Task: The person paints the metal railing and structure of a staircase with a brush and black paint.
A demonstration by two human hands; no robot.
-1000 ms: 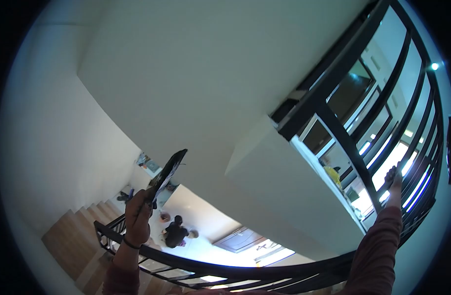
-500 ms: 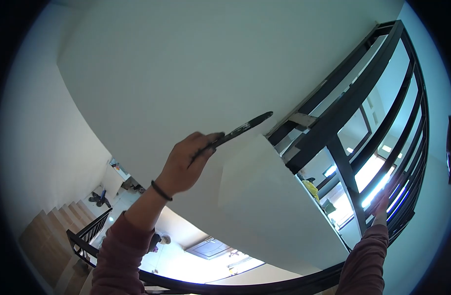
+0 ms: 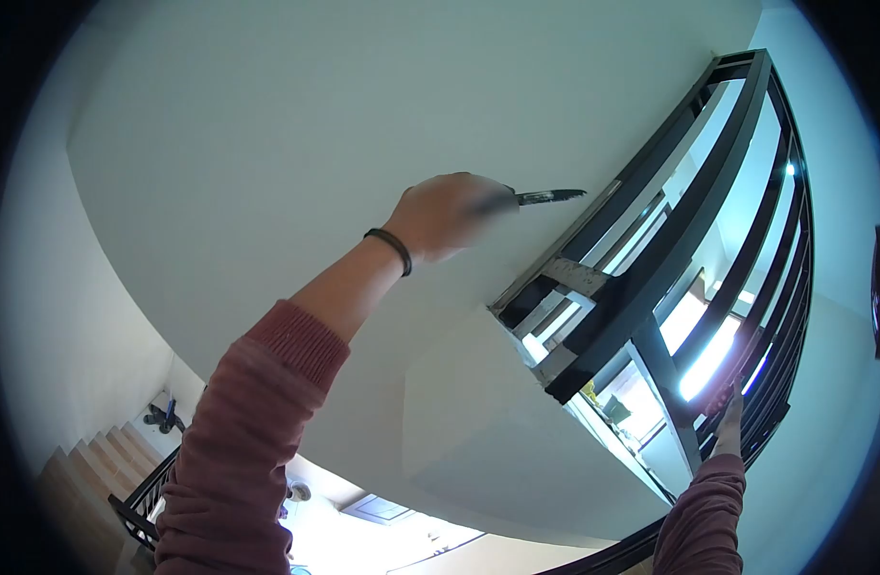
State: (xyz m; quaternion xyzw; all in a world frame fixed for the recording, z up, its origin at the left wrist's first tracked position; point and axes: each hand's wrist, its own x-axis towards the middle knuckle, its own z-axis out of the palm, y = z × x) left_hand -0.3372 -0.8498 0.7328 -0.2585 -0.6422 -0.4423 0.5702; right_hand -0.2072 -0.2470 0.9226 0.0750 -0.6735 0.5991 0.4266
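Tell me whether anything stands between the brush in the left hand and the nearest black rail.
Nothing visible does: between the brush in the left hand and that black rail, only pale wall shows behind. Depth is hard to judge here.

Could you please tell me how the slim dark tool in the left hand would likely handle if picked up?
The slim dark tool is probably fairly stiff, since the part jutting from the left hand shows no obvious sag. It seems likely light, being thin and held out one-handed. Blur over the grip hides whether it is slippery.
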